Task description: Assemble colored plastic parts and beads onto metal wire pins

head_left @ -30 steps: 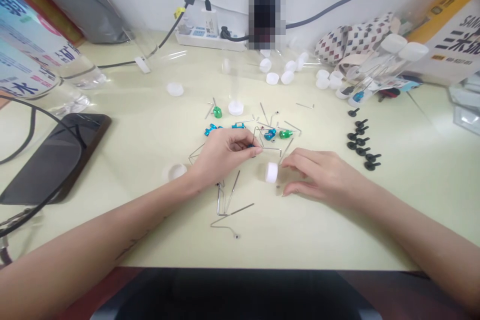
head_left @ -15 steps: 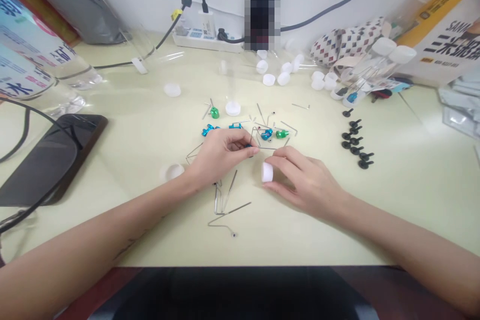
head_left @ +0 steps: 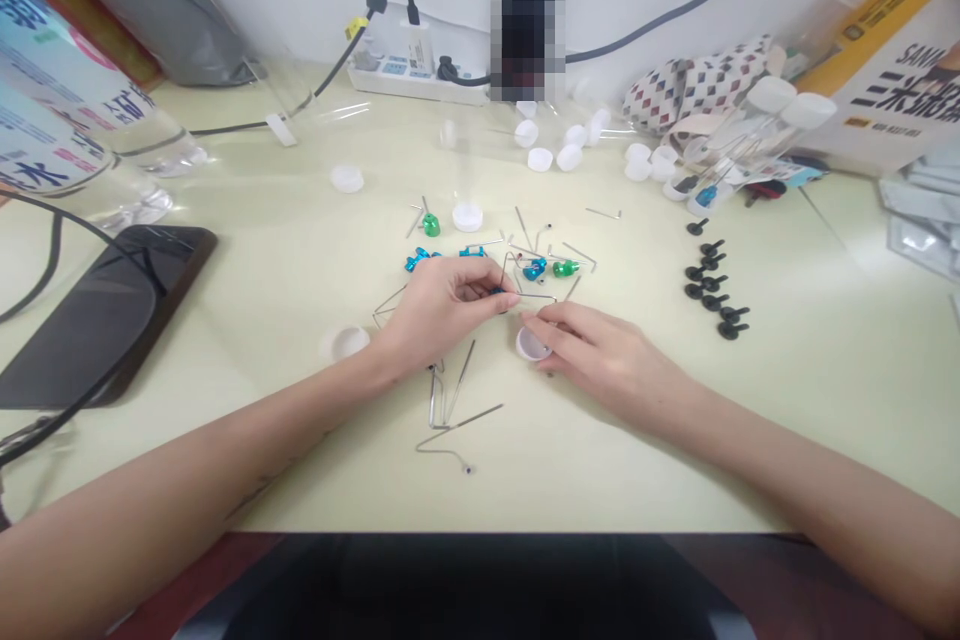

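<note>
My left hand (head_left: 442,312) pinches a small blue piece (head_left: 498,294) on a bent wire (head_left: 534,296), whose long arm runs away from it toward my right. My right hand (head_left: 607,360), fingers curled loosely, grips a white cap (head_left: 529,345) just right of the blue piece, its open mouth tilted up. Bare table (head_left: 825,390) lies right of the cap, before eight black screws (head_left: 712,285).

left hand (head_left: 442,312) pinching bent wire (head_left: 525,292) | right hand (head_left: 600,360) gripping white cap (head_left: 530,345) (tilted)
</note>
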A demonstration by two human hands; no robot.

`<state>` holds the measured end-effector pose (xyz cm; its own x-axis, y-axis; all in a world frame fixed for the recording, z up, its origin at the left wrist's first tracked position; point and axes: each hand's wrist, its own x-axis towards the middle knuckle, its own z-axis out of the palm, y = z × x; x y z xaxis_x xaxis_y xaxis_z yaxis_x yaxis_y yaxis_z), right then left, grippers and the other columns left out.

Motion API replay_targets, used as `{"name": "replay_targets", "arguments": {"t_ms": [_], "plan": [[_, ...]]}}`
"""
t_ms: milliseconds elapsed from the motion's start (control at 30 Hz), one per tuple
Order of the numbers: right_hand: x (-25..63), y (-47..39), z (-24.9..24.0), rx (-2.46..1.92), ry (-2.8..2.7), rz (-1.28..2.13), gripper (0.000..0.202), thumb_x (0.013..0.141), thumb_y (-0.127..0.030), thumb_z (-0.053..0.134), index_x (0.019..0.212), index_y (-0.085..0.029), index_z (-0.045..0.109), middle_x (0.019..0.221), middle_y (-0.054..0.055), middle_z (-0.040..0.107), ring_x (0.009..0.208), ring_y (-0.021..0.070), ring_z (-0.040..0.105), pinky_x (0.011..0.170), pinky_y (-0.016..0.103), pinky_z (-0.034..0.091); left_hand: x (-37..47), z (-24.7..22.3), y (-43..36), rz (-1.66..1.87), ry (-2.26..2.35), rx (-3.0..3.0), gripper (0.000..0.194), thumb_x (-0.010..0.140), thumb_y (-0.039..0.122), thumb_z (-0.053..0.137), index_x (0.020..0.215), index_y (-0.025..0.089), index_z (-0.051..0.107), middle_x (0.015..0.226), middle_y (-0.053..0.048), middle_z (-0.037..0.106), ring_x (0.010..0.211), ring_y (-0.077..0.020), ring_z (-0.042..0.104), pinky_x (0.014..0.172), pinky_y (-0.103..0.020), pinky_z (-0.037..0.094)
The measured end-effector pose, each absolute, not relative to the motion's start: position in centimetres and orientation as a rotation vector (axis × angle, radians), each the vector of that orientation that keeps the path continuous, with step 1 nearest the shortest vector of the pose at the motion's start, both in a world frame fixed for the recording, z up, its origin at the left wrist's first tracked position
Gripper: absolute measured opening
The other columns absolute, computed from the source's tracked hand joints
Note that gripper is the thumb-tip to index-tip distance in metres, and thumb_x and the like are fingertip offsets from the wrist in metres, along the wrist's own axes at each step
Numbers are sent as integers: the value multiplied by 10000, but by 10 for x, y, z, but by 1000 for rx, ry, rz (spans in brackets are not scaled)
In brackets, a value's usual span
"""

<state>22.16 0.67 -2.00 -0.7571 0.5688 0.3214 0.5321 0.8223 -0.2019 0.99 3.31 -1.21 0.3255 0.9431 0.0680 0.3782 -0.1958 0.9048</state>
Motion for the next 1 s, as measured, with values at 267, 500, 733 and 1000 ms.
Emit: {"name": "replay_targets", "arguments": {"t_ms": [267,500,733,1000], "plan": [[232,2,-5,-723,-2650,-50,154,903,-230,501,857,-125,604,758,48,592,666,139,555,565,263,457,10,-13,34,858,1210,1731,98,786,226,615,771,147,670,784,-37,686,726,-157,626,713,-278,529],[233,-8,-12,-730,-2900,-54,129,892,-120,433,842,-128,552,778,39,541,589,129,463,496,273,353,10,-12,33,852,1250,1793,94,786,222,605,746,161,665,768,-23,683,694,-147,614,675,-264,519],[233,-5,-14,-744,-2818,-55,116,903,-134,428,917,-129,543,758,24,519,611,122,471,521,261,353,10,-13,34,841,1239,1809,93,789,230,606,759,165,664,783,-21,687,695,-146,612,670,-257,514],[230,-7,-13,-663,-2849,-138,209,880,-36,376,896,-124,565,792,33,582,563,102,470,486,257,345,9,-13,34,837,1247,1820,102,794,236,599,762,167,668,777,-21,687,689,-146,614,666,-260,509]]}}
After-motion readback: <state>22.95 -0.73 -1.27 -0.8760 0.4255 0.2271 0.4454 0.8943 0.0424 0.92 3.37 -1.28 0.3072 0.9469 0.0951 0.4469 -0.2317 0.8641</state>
